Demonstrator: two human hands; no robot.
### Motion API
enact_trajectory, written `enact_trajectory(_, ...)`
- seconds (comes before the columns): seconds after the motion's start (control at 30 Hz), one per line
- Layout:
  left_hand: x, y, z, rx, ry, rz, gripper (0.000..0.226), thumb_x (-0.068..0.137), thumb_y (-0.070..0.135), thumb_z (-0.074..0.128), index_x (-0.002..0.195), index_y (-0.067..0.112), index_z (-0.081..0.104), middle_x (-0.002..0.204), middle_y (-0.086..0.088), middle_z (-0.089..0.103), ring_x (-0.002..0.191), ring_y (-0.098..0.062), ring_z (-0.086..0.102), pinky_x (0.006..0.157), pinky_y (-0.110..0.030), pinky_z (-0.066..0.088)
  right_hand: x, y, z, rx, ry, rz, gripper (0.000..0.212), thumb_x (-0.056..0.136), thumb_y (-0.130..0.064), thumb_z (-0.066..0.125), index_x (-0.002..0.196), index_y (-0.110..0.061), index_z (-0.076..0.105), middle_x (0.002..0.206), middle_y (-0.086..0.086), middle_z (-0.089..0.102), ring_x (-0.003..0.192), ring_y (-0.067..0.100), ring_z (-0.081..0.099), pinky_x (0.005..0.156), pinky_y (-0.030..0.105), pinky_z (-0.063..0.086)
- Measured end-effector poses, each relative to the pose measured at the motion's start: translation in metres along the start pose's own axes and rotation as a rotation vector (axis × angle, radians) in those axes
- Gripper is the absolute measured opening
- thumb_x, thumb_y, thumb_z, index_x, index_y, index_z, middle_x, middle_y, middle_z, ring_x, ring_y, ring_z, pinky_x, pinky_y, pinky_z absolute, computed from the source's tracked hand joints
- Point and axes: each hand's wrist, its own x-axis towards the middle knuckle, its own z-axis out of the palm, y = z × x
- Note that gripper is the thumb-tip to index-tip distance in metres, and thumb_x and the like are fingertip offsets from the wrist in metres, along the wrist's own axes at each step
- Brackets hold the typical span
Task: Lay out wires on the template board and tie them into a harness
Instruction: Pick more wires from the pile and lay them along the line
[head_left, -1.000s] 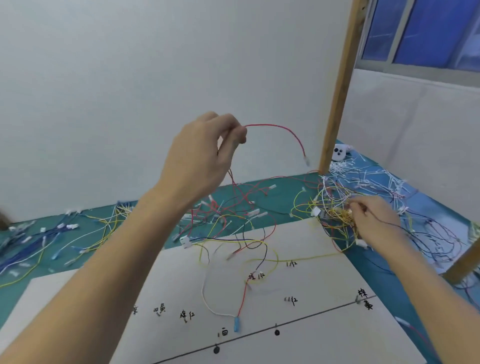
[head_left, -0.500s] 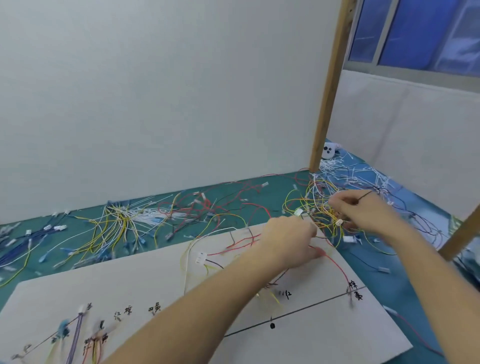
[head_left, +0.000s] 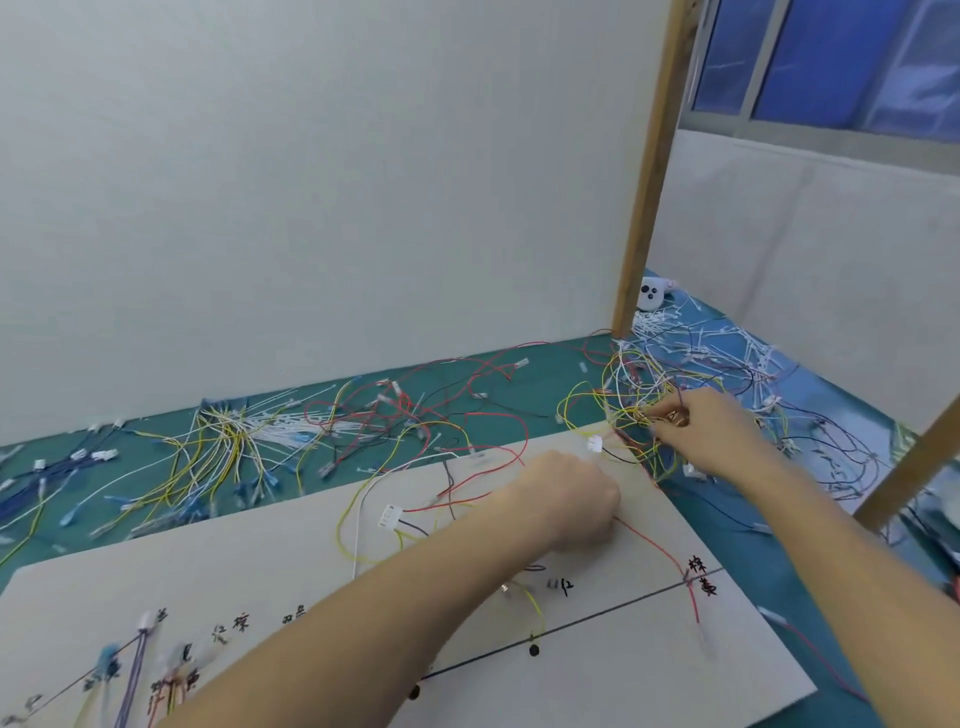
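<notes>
Left hand (head_left: 566, 499) down from mid-air onto the template board (head_left: 260, 561), red wire (head_left: 655, 545) laid flat.

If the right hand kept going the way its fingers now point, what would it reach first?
Probably more of the tangled yellow wires that the right hand is already pinching, beyond the template board; depth is hard to judge.

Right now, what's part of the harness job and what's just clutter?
In the job:
template board
red wire, running out from under the left hand
yellow wire tangle, with the right hand picking in it

Lying about:
blue wire bundle
white cable ties
white remote
wooden post
</notes>
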Motion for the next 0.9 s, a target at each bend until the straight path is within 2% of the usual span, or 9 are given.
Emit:
enact_trajectory(0.07,-0.006,-0.001,-0.015,0.001,0.018,0.029,0.027,0.100,0.035,0.049,0.095,0.012,0.063,0.103,-0.014,0.070,0.074,-0.034,0.055,0.062,-0.032,0.037,0.002,0.000,-0.002,-0.044,0.074,0.021,0.008,0.095,-0.026,0.069,0.092,-0.026,0.076,0.083,0.001,0.071,0.077,0.025,0.066,0.070,0.034,0.051)
enact_trajectory(0.2,-0.021,-0.021,-0.055,0.014,0.224,0.009,0.027,0.095,0.040,0.049,0.082,0.016,0.048,0.077,-0.008,0.056,0.053,-0.027,0.033,0.051,-0.030,0.024,0.006,-0.002,-0.006,-0.091,0.222,0.131,0.036,0.095,-0.028,0.059,0.063,-0.011,0.059,0.063,0.010,0.060,0.065,0.032,0.058,0.062,0.039,0.049)
enact_trajectory(0.27,-0.028,-0.029,-0.070,0.038,0.274,0.036,0.027,0.092,0.040,0.050,0.078,0.017,0.049,0.063,0.000,0.039,0.048,-0.019,0.028,0.048,-0.029,0.015,0.010,-0.010,-0.010,-0.032,0.279,0.180,0.037,0.093,-0.030,0.056,0.063,-0.010,0.055,0.067,0.013,0.060,0.068,0.034,0.059,0.063,0.039,0.047)
enact_trajectory(0.37,-0.037,-0.038,-0.080,0.012,0.299,0.049,0.026,0.090,0.036,0.051,0.075,0.022,0.035,0.059,0.003,0.029,0.047,-0.017,0.026,0.048,-0.031,0.015,0.018,-0.019,-0.017,0.117,0.329,0.159,0.029,0.096,-0.029,0.055,0.078,-0.010,0.066,0.074,0.012,0.066,0.068,0.028,0.061,0.062,0.034,0.044)
enact_trajectory(0.47,-0.044,-0.049,-0.078,-0.080,0.373,-0.015,0.020,0.093,0.029,0.046,0.087,0.026,0.027,0.060,0.002,0.035,0.052,-0.030,0.037,0.050,-0.036,0.018,0.023,-0.019,-0.025,0.494,0.202,0.207,0.023,0.096,-0.030,0.065,0.089,-0.009,0.074,0.052,-0.001,0.058,0.042,0.011,0.048,0.049,0.025,0.032)
enact_trajectory(0.53,-0.046,-0.055,-0.072,-0.142,0.442,-0.058,0.014,0.097,0.026,0.043,0.092,0.023,0.030,0.066,-0.002,0.047,0.062,-0.037,0.048,0.053,-0.036,0.024,0.024,-0.015,-0.026,0.739,0.043,0.261,0.023,0.098,-0.034,0.066,0.092,-0.014,0.075,0.043,-0.009,0.044,0.037,0.008,0.034,0.041,0.021,0.026)
enact_trajectory(0.6,-0.047,-0.058,-0.066,-0.199,0.486,-0.075,0.007,0.102,0.026,0.040,0.100,0.020,0.038,0.076,-0.003,0.057,0.070,-0.039,0.052,0.057,-0.037,0.029,0.022,-0.012,-0.022,0.842,-0.058,0.250,0.025,0.101,-0.035,0.062,0.092,-0.016,0.077,0.047,-0.008,0.036,0.038,0.007,0.029,0.036,0.020,0.023)
enact_trajectory(0.77,-0.049,-0.062,-0.053,-0.328,0.644,-0.072,0.013,0.104,0.023,0.051,0.112,0.013,0.052,0.093,-0.003,0.066,0.070,-0.034,0.055,0.061,-0.040,0.042,0.021,-0.008,-0.016,0.867,-0.008,0.254,0.027,0.104,-0.032,0.058,0.093,-0.016,0.077,0.075,0.013,0.045,0.051,0.017,0.039,0.041,0.020,0.031)
enact_trajectory(0.9,-0.053,-0.061,-0.044,-0.584,0.555,-0.116,0.023,0.100,0.016,0.052,0.122,0.022,0.050,0.077,0.001,0.068,0.060,-0.012,0.051,0.063,-0.039,0.046,0.022,-0.007,-0.019,0.938,0.107,0.309,0.023,0.102,-0.027,0.060,0.093,-0.015,0.077,0.082,0.014,0.063,0.057,0.022,0.057,0.049,0.025,0.043)
